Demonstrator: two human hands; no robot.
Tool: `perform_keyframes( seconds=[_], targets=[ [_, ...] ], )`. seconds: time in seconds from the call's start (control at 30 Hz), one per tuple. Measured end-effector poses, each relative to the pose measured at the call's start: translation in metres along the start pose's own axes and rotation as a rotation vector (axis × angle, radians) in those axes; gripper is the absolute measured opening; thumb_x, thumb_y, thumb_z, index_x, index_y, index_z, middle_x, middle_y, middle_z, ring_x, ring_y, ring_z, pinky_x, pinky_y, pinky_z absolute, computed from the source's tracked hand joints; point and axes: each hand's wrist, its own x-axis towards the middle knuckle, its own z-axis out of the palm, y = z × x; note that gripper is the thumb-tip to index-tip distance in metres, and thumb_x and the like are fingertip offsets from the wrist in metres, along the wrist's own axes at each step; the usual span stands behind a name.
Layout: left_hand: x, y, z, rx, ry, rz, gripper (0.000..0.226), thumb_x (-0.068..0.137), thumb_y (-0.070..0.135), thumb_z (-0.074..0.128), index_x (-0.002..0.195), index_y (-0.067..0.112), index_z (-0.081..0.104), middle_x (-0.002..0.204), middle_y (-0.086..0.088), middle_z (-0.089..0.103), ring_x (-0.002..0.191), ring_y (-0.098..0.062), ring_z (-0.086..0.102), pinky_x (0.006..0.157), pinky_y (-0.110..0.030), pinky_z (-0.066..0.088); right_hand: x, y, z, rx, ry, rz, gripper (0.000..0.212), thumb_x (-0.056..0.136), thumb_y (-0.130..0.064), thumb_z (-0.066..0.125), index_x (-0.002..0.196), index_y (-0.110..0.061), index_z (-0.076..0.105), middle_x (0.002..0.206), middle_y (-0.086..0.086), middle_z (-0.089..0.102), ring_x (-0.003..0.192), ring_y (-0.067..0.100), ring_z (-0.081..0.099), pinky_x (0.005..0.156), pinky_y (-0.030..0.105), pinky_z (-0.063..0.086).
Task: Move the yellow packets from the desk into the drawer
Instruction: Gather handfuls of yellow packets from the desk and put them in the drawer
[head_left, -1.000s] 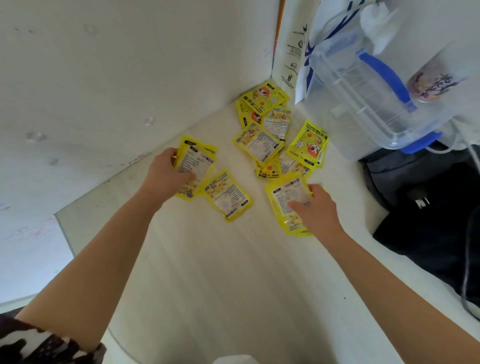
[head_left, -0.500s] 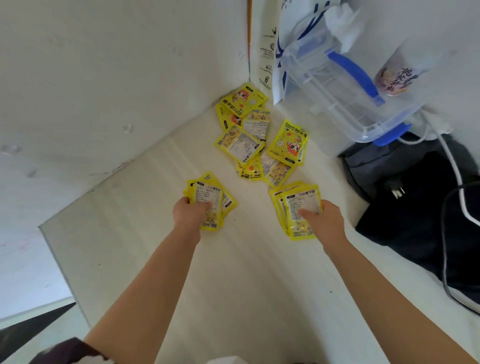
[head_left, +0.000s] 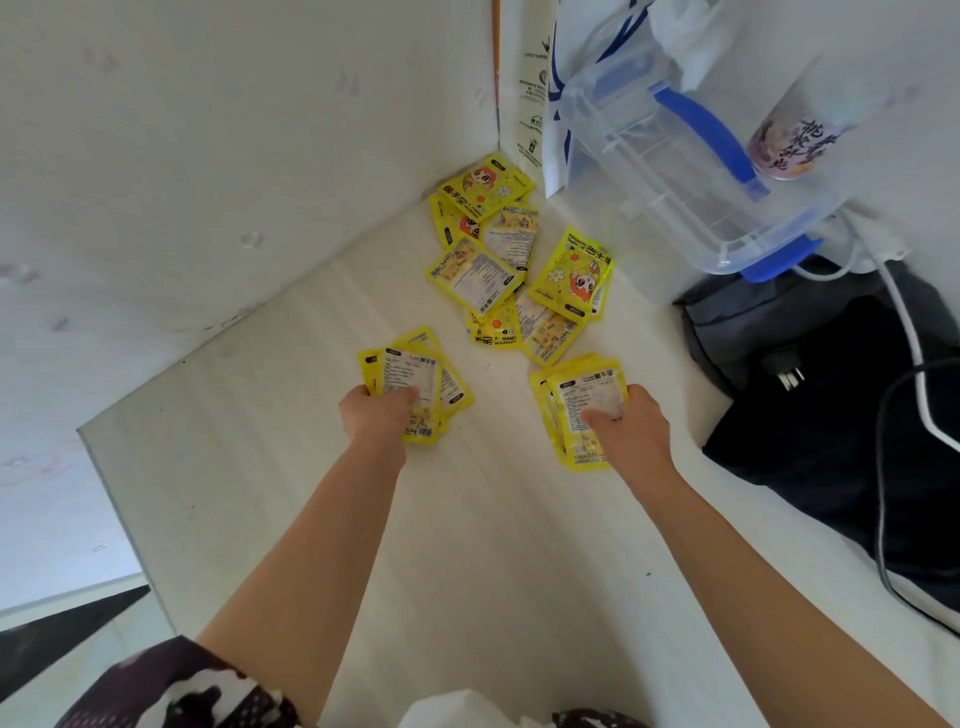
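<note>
Yellow foil packets printed with black text and a cartoon face lie in three groups on the pale wood-grain worktop. The left hand grips a fanned stack of yellow packets, thumb curled over the top label. The right hand grips a second stack of yellow packets in the same way, thumb pressed on the uppermost packet. Both stacks sit low over the worktop; contact with it cannot be confirmed. A loose pile of remaining yellow packets lies further back, in the corner where the white walls meet, near a clear plastic storage box with blue clips and well apart from a dark fabric bag crossed by a white cable. The drawer is not in view.

The step in hand appears to be carrying both handfuls off to the drawer. Each stack is fanned and slippery, so a firm thumb-over-fingers pinch near the stack's middle should keep the lower packets from sliding out. The packets are best squared before lifting. The corner pile calls for a further trip.
</note>
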Motion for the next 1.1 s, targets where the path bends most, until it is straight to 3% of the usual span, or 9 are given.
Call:
perform_keyframes(
  seconds=[0.17,0.3,0.43,0.53,0.7,1.1],
  targets=[
    [-0.008,-0.011,-0.008,-0.037,-0.031,-0.040,0.020,0.073,0.002,0.077,0.080,0.015,0.062,0.091,-0.011,0.070,0.084,-0.031,0.070,0.074,-0.040,0.059,-0.011,0.009,-0.006,0.154,-0.047,0.017,0.032,0.086,-0.022,0.068,0.112,-0.010,0.052,0.104,0.003,0.057,0.085,0.019,0.058,0.057,0.026,0.047],
    [-0.020,-0.026,-0.020,-0.060,-0.129,-0.062,0.020,0.075,0.001,0.076,0.085,0.013,0.064,0.096,-0.013,0.071,0.077,-0.030,0.069,0.075,-0.041,0.059,-0.026,0.020,-0.011,0.267,-0.046,0.066,0.028,0.084,-0.020,0.069,0.106,-0.015,0.053,0.109,0.006,0.062,0.092,0.022,0.064,0.071,0.038,0.057],
    [-0.039,-0.042,-0.034,-0.110,-0.265,-0.074,0.028,0.079,-0.001,0.072,0.105,0.009,0.065,0.101,-0.012,0.072,0.085,-0.029,0.070,0.079,-0.043,0.059,-0.052,0.031,-0.015,0.402,-0.030,0.101,0.028,0.084,-0.014,0.070,0.107,-0.012,0.054,0.108,0.006,0.063,0.083,0.014,0.064,0.055,0.026,0.050],
    [-0.050,-0.056,-0.045,-0.109,-0.351,-0.068,0.033,0.079,-0.002,0.072,0.110,0.007,0.065,0.104,-0.014,0.072,0.090,-0.032,0.071,0.080,-0.045,0.058,-0.077,0.042,-0.016,0.482,-0.006,0.130,0.028,0.084,-0.012,0.070,0.108,-0.012,0.055,0.106,0.004,0.064,0.081,0.010,0.063,0.054,0.023,0.049],
    [-0.067,-0.085,-0.069,-0.053,-0.508,-0.041,0.038,0.080,-0.001,0.071,0.116,0.006,0.064,0.108,-0.014,0.073,0.097,-0.034,0.070,0.085,-0.050,0.057,-0.128,0.067,0.001,0.569,0.059,0.187,0.028,0.084,-0.014,0.071,0.108,-0.014,0.056,0.106,0.004,0.066,0.086,0.017,0.066,0.063,0.031,0.056],
    [-0.098,-0.153,-0.144,0.226,-0.741,0.035,0.035,0.081,-0.003,0.070,0.114,0.007,0.065,0.107,-0.012,0.073,0.095,-0.032,0.071,0.083,-0.048,0.058,-0.283,0.139,0.053,0.795,0.355,0.359,0.031,0.081,-0.015,0.072,0.110,-0.012,0.059,0.100,0.007,0.068,0.078,0.016,0.067,0.050,0.021,0.047]
  ],
)
